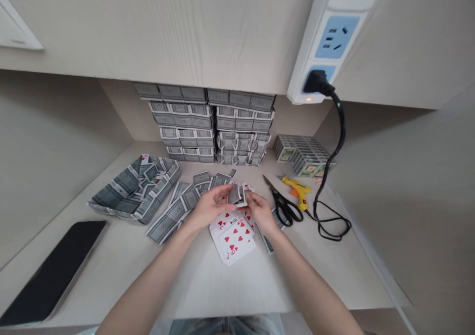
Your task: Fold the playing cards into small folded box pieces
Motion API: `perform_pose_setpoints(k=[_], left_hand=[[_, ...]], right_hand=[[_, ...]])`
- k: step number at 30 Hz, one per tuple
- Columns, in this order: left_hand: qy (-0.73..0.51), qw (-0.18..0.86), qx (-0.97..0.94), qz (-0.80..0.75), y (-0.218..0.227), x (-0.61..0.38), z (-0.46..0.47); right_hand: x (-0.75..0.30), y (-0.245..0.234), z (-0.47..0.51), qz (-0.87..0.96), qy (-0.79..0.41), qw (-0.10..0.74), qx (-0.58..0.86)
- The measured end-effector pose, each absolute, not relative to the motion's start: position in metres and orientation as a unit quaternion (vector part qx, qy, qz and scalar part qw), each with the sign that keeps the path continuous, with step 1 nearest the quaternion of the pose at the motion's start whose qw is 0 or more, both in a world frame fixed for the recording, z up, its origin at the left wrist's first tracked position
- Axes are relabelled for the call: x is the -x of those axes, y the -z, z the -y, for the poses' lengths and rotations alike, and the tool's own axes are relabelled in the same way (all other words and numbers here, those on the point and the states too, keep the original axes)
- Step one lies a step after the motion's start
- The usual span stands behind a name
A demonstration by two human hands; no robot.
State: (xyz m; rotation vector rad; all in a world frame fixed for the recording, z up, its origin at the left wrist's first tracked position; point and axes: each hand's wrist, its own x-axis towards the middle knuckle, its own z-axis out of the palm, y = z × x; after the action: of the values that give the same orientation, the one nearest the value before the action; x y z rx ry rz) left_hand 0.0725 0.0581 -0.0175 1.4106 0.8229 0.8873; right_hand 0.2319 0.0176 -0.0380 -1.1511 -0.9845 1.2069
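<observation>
Both my hands meet over the middle of the desk. My left hand [208, 207] and my right hand [260, 211] pinch a small folded playing card piece [236, 195] between them, fingers closed on it. Directly below lies a loose pile of face-up heart cards [233, 236]. Grey-backed folded cards [174, 214] lie in strips just left of my left hand.
A tray built from cards [135, 189] sits at the left, a dark phone [52, 270] at the near left. Stacks of folded card blocks [208, 124] stand at the back, more card units [302, 154] at the right. Scissors [284, 207], a yellow glue gun [299, 190] and its black cable [334, 162] lie right.
</observation>
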Motion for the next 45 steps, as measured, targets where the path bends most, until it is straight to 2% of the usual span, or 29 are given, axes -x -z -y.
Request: perform_pose_setpoints(k=[3, 7, 10, 22, 31, 36, 45], left_hand=[[-0.388, 0.491, -0.69, -0.364, 0.023, -0.075, -0.055], [-0.35, 0.308, -0.803, -0.371, 0.023, -0.076, -0.049], [-0.321, 0.248, -0.837, -0.366, 0.023, -0.075, -0.047], [-0.323, 0.241, -0.837, -0.371, 0.025, -0.077, -0.044], [-0.34, 0.237, -0.826, -0.382, 0.026, -0.081, -0.04], [-0.36, 0.211, -0.817, -0.398, 0.028, -0.08, -0.041], [-0.367, 0.171, -0.832, -0.379, 0.031, -0.082, -0.038]], right_hand=[[-0.232, 0.031, -0.016, 0.375, -0.563, 0.564, 0.474], [-0.234, 0.026, -0.015, 0.388, -0.554, 0.552, 0.488], [-0.235, 0.026, -0.016, 0.392, -0.558, 0.545, 0.488], [-0.235, 0.036, -0.018, 0.325, -0.582, 0.568, 0.482], [-0.228, 0.045, -0.017, 0.357, -0.526, 0.577, 0.513], [-0.223, 0.039, -0.012, 0.417, -0.543, 0.556, 0.471], [-0.224, 0.043, -0.005, 0.511, -0.462, 0.507, 0.518]])
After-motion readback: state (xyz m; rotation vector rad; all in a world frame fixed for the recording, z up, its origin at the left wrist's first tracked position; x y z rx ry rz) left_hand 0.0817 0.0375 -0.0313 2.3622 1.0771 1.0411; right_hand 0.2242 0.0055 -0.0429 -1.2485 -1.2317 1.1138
